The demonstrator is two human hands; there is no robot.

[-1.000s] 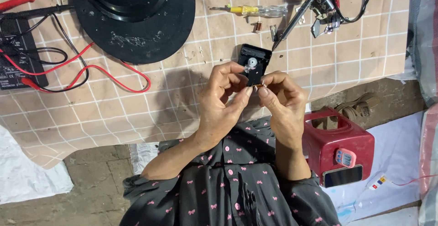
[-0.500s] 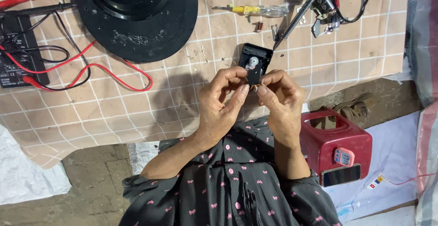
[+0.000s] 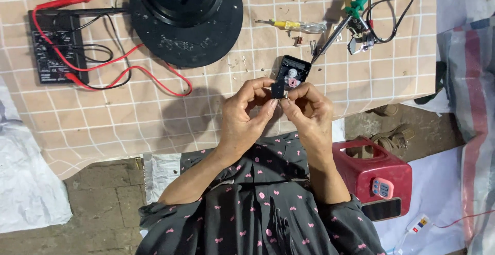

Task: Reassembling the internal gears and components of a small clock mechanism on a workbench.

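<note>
Your left hand (image 3: 247, 113) and right hand (image 3: 308, 112) both pinch the small black gear module (image 3: 290, 74) above the checked tablecloth (image 3: 206, 116). Its cover is off and the white gears show. The soldering iron (image 3: 344, 23) and yellow screwdriver (image 3: 299, 26) lie untouched, so I think closing is left.

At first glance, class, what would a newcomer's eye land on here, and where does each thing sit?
First, the left hand and right hand at the centre, fingers pinching a small black module with pale round parts on its face. Next, the large black disc-shaped part at the top of the checked table, with red wires looping to its left. Lower right, a red box stands on the floor.
</note>
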